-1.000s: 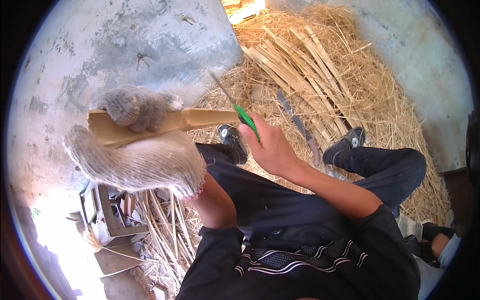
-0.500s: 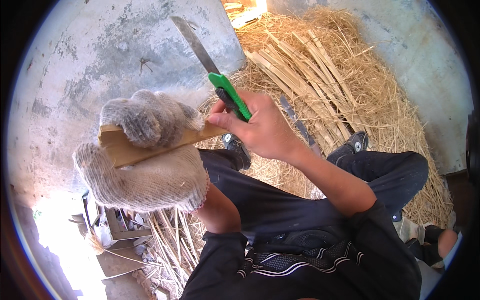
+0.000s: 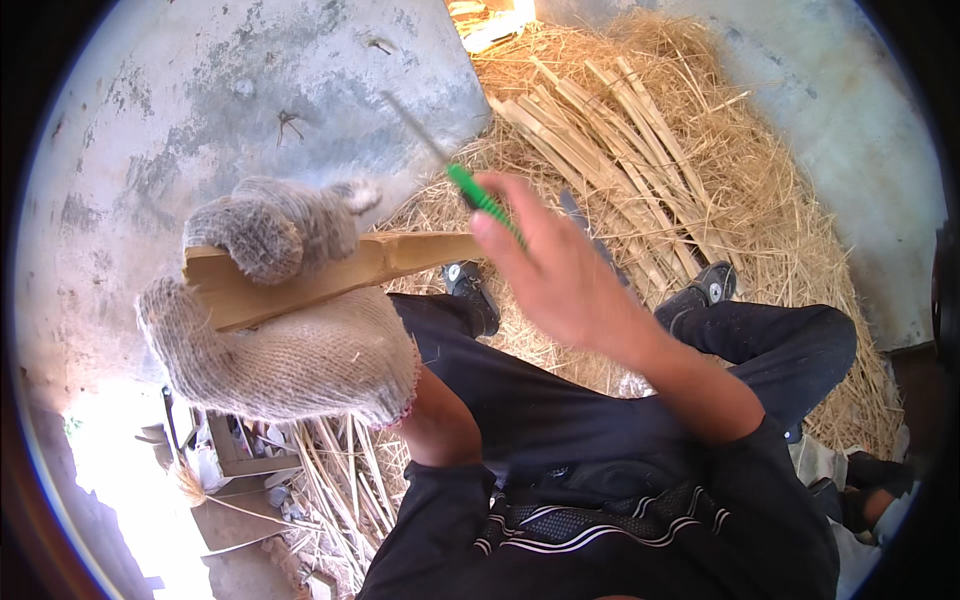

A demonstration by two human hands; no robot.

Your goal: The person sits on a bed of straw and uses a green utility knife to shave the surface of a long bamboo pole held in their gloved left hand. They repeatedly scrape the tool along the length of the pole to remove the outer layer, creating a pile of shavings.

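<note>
My left hand (image 3: 300, 350), in a grey knitted work glove, is wrapped round a split bamboo strip (image 3: 390, 256). The strip lies across the palm, with its cut end showing at the left and the rest reaching right toward my other hand. Bare and a little smeared by motion, my right hand (image 3: 560, 265) grips a green utility knife (image 3: 477, 195). Its long blade (image 3: 418, 128) is out and points up and to the left, above the bamboo and apart from it. Behind my right hand, the strip's far end is hidden.
Several split bamboo strips (image 3: 610, 150) lie on a heap of shavings (image 3: 790, 240) ahead. Another knife (image 3: 590, 230) rests between my shoes. More thin strips (image 3: 345, 490) and a wooden frame (image 3: 240, 455) are at lower left. A person's hand (image 3: 878, 503) shows at the lower right edge.
My right hand has moved right and slightly down with the utility knife, leaving more of the bamboo strip visible. The left hand has shifted slightly left, its upper fingers drawn back from the strip's middle.
</note>
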